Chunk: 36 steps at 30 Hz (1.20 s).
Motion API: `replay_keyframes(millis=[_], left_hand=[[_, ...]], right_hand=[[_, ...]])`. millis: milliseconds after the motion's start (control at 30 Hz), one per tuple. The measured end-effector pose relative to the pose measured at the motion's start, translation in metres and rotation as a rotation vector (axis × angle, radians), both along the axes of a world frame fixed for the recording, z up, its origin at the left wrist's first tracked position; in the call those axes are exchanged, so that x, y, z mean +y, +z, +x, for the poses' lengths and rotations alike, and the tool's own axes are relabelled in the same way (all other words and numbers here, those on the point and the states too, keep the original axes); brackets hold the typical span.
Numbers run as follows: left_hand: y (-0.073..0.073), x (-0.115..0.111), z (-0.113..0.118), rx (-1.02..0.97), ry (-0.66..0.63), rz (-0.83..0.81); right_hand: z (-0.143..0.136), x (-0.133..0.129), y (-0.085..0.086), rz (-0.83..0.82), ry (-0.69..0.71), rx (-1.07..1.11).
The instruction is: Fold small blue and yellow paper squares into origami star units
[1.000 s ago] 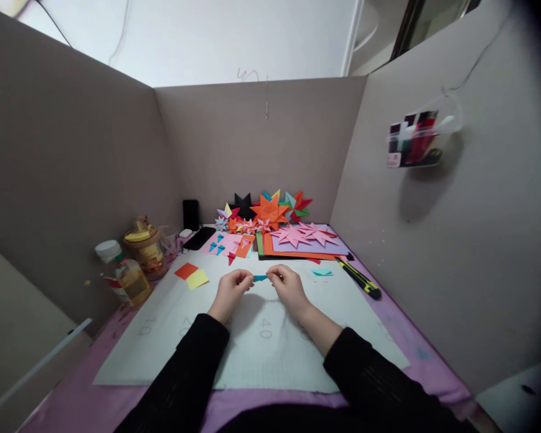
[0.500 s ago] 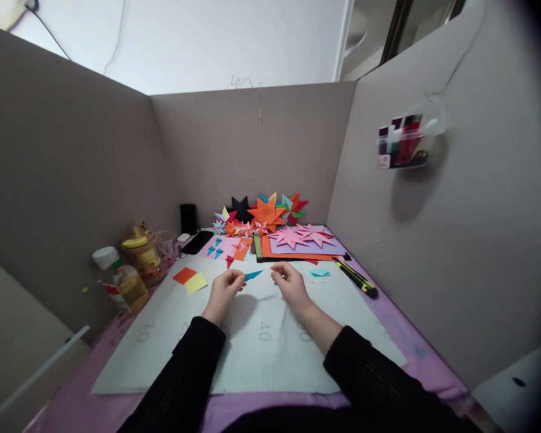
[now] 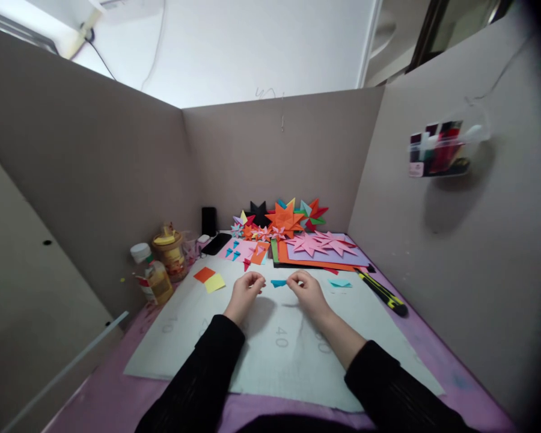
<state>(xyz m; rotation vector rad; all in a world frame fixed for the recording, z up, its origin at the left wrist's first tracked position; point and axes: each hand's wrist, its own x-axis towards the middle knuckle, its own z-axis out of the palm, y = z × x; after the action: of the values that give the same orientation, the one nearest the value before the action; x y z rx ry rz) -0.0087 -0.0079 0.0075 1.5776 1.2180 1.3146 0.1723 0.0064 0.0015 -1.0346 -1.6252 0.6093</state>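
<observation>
A small folded piece of blue paper (image 3: 278,283) hangs between my hands above the white mat. My right hand (image 3: 307,291) pinches its right end between thumb and fingertips. Just left of the paper, my left hand (image 3: 247,293) is closed with fingertips curled together; a gap separates it from the paper and nothing shows in it. To the right on the mat lies a light-blue folded paper (image 3: 340,283). An orange-red paper square (image 3: 204,275) and a yellow paper square (image 3: 215,282) lie left of my hands.
Small blue folded pieces (image 3: 236,255) rest on pink paper behind. Pink paper stars (image 3: 307,243) top a stack of coloured sheets, with an orange star (image 3: 285,218) behind. A yellow-black cutter (image 3: 383,293) lies right; a bottle (image 3: 152,276) and jar (image 3: 170,255) stand left.
The blue paper has passed from my left hand to my right, and my left fingers have come away from it. The whole view has shifted, so things appear farther right.
</observation>
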Motion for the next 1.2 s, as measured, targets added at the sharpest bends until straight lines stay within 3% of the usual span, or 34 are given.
replay_keyframes(millis=[200, 433, 600, 733, 967, 1200], left_hand=[[-0.005, -0.005, 0.010, 0.194, -0.080, -0.001], [-0.003, -0.005, 0.009, 0.083, -0.184, -0.134], [-0.001, -0.002, -0.003, 0.111, -0.119, -0.139], [-0.004, 0.000, -0.006, 0.161, -0.045, -0.131], [-0.009, -0.006, 0.009, 0.295, -0.107, -0.005], [-0.003, -0.008, 0.007, 0.290, -0.153, -0.065]], right_hand=[[-0.013, -0.007, -0.005, 0.006, 0.096, -0.082], [-0.012, -0.010, -0.002, -0.109, 0.138, -0.032], [0.008, -0.001, -0.001, -0.204, 0.120, 0.029], [0.013, 0.003, -0.004, -0.165, 0.080, 0.041], [-0.012, -0.006, -0.012, -0.120, 0.154, -0.107], [0.000, 0.001, -0.013, -0.183, 0.145, -0.045]])
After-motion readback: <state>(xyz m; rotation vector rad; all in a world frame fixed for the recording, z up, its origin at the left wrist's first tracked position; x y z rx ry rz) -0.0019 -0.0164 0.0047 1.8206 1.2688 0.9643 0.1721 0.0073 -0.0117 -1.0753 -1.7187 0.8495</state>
